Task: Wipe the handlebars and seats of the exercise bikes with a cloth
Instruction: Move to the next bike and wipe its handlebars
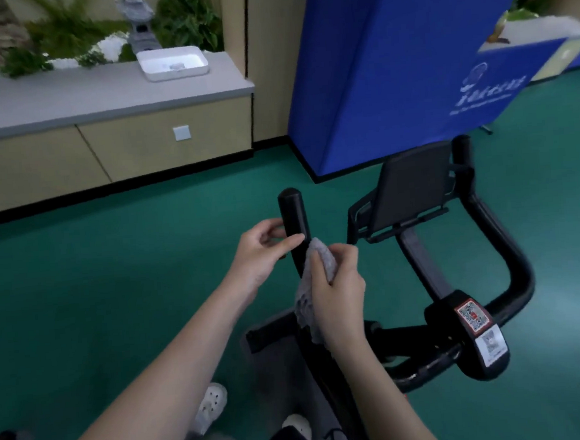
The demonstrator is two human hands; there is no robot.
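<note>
At the centre of the frame a grey cloth (315, 276) is pressed against the left handlebar (293, 219) of the black exercise bike (459, 311) — it is gripped by the curled fingers of the right hand (337, 285). The bar is pinched just above by the left hand (263, 249). A white tray (173, 63) is seen on the counter (101, 99), upper left.
</note>
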